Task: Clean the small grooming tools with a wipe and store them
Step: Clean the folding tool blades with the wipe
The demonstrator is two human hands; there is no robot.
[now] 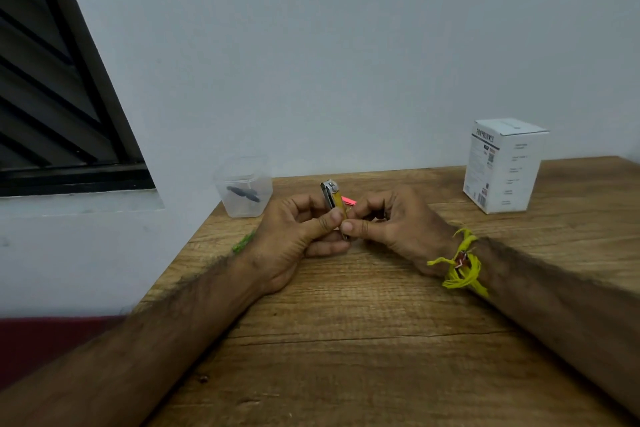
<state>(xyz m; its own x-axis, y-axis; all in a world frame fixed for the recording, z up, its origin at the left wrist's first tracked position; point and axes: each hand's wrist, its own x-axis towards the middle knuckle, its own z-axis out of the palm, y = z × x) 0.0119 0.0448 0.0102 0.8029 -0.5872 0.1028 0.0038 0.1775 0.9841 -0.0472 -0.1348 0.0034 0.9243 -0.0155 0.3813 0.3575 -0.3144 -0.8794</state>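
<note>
You have both hands together over the middle of the wooden table, and the nail clipper stands nearly upright between them, its metal head pointing up and away from you. Your left hand has its thumb and curled fingers pinched on the clipper's lower yellow part, and your right hand pinches the same lower end from the other side, fingers curled in. A small pink-red object shows just behind your right fingers; you cannot tell what it is. A clear plastic container sits at the table's far left corner near the wall, with 1 dark tool lying inside. A green object pokes out beside your left wrist at the table edge. A white box stands well apart at the far right. A yellow thread band wraps your right wrist.
</note>
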